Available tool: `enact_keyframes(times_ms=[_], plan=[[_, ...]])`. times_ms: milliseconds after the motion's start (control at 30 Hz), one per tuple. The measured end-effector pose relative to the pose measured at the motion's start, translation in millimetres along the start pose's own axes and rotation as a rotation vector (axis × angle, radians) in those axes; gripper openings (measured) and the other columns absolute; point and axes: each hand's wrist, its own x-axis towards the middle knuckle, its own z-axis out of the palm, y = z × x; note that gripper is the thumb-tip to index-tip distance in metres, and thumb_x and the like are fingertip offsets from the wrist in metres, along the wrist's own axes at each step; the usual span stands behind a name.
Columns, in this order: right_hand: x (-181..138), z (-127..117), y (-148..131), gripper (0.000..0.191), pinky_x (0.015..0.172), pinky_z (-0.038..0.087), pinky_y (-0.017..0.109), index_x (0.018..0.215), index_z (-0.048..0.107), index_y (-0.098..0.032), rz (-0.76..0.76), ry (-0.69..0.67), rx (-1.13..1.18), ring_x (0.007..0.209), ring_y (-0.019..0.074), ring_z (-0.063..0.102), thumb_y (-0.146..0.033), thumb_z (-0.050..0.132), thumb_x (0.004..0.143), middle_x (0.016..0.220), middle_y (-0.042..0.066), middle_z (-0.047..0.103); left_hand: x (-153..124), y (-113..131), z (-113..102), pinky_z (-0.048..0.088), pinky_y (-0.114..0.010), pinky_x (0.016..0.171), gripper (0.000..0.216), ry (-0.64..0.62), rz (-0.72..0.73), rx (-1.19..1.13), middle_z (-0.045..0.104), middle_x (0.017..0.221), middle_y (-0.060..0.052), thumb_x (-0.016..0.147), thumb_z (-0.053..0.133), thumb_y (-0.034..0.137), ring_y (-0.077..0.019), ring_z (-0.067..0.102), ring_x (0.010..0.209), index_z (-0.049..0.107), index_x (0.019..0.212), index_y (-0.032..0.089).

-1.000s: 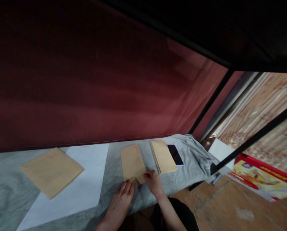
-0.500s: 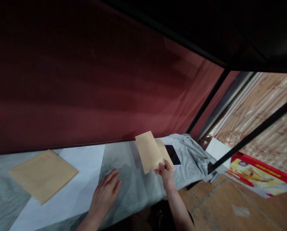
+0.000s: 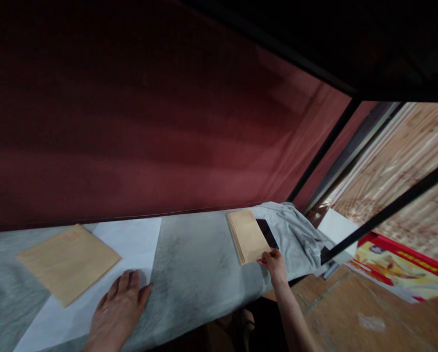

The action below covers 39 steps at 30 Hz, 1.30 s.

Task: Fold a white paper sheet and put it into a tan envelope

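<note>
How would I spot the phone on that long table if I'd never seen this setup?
Follow the grey-covered table toward its right end, where the cloth bunches up. There a stack of tan envelopes lies by the right hand. The phone is the dark, glossy slab against the stack's right edge, the only black thing among paper and cloth.

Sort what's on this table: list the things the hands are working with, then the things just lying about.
In hand:
right hand at the stack of brown envelopes
left hand flat on the white paper sheet

Lying about:
large brown envelope
black phone
grey cloth
</note>
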Motion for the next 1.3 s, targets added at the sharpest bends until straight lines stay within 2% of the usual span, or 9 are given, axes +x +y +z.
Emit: enact_keyframes(times_ms=[233, 400, 567, 667, 767, 833, 1000, 1167, 1300], plan=[[-9.6, 2.0, -4.5, 0.042, 0.053, 0.058, 0.03, 0.1, 0.052, -0.021, -0.045, 0.012, -0.127, 0.054, 0.018, 0.065, -0.039, 0.064, 0.064, 0.064, -0.006, 0.059, -0.3, 6.2, -11.6, 0.043, -0.04, 0.102, 0.051, -0.048, -0.022, 0.006, 0.049, 0.147, -0.02, 0.097, 0.038, 0.036, -0.0305, 0.048, 0.134, 0.054, 0.135, 0.007], [-19.4, 0.1, -14.3, 0.047, 0.056, 0.055, 0.032, 0.11, 0.059, -0.02, -0.109, 0.06, -0.271, 0.069, 0.0218, 0.067, -0.041, 0.064, 0.068, 0.088, 0.005, 0.065, -0.4, 7.6, -14.3, 0.041, -0.041, 0.106, 0.059, -0.095, -0.029, 0.02, 0.046, 0.15, -0.023, 0.096, 0.041, 0.041, -0.0319, 0.045, 0.137, 0.049, 0.14, 0.002], [-25.5, 1.6, -15.7, 0.045, 0.076, 0.053, 0.04, 0.116, 0.061, -0.016, -0.392, 0.135, -0.638, 0.087, 0.0264, 0.065, -0.041, 0.049, 0.082, 0.114, 0.016, 0.059, -4.5, 9.3, -19.9, 0.039, -0.038, 0.109, 0.058, -0.098, -0.03, -0.007, 0.048, 0.147, -0.025, 0.096, 0.041, 0.04, -0.0309, 0.048, 0.135, 0.051, 0.137, 0.0], [-31.3, 15.1, -8.0, 0.041, 0.08, 0.052, 0.04, 0.113, 0.063, -0.017, -0.536, -0.028, -0.599, 0.091, 0.0266, 0.064, -0.041, 0.044, 0.085, 0.103, 0.013, 0.062, -7.4, 13.4, -25.9, 0.042, -0.037, 0.106, 0.05, -0.093, -0.052, -0.069, 0.054, 0.141, -0.025, 0.095, 0.045, 0.032, -0.0307, 0.052, 0.13, 0.056, 0.132, 0.0], [-45.2, 39.4, 2.5, 0.037, 0.08, 0.053, 0.039, 0.109, 0.064, -0.018, -0.555, -0.26, -0.48, 0.088, 0.025, 0.065, -0.043, 0.046, 0.088, 0.099, 0.011, 0.066, -7.9, 20.1, -31.8, 0.049, -0.035, 0.096, 0.044, -0.095, -0.054, -0.114, 0.061, 0.13, -0.024, 0.091, 0.048, 0.023, -0.0296, 0.058, 0.12, 0.058, 0.127, 0.001], [-59.7, 58.8, 7.9, 0.036, 0.077, 0.055, 0.037, 0.108, 0.064, -0.018, -0.523, -0.386, -0.4, 0.086, 0.0241, 0.066, -0.044, 0.049, 0.088, 0.1, 0.011, 0.069, -7.2, 25.6, -34.3, 0.052, -0.035, 0.089, 0.041, -0.083, -0.077, -0.112, 0.064, 0.123, -0.023, 0.087, 0.051, 0.018, -0.03, 0.061, 0.114, 0.06, 0.125, 0.003], [-103.5, 105.9, 10.3, 0.037, 0.053, 0.054, 0.029, 0.106, 0.067, -0.019, -0.373, -0.668, -0.298, 0.067, 0.0192, 0.064, -0.045, 0.053, 0.086, 0.095, 0.009, 0.07, -2.9, 35.4, -34.1, 0.057, -0.034, 0.075, 0.039, -0.039, -0.105, -0.04, 0.066, 0.114, -0.023, 0.086, 0.044, 0.004, -0.0293, 0.065, 0.103, 0.065, 0.119, 0.005], [-136.5, 136.5, 6.6, 0.029, 0.054, 0.056, 0.028, 0.101, 0.07, -0.021, -0.341, -0.859, -0.263, 0.062, 0.0161, 0.062, -0.041, 0.054, 0.087, 0.092, 0.006, 0.07, 4.5, 30.6, -34.5, 0.057, -0.034, 0.073, 0.037, -0.001, -0.063, -0.072, 0.067, 0.106, -0.02, 0.085, 0.042, -0.003, -0.0274, 0.065, 0.1, 0.069, 0.106, 0.008], [-147.3, 149.1, 6.1, 0.034, 0.055, 0.058, 0.03, 0.103, 0.07, -0.021, -0.167, -0.936, -0.188, 0.061, 0.0163, 0.064, -0.049, 0.058, 0.086, 0.09, 0.006, 0.071, 5.2, 31.0, -39.4, 0.057, -0.035, 0.076, 0.034, 0.003, -0.035, -0.101, 0.068, 0.101, -0.018, 0.089, 0.042, 0.003, -0.026, 0.067, 0.097, 0.067, 0.112, 0.009]])
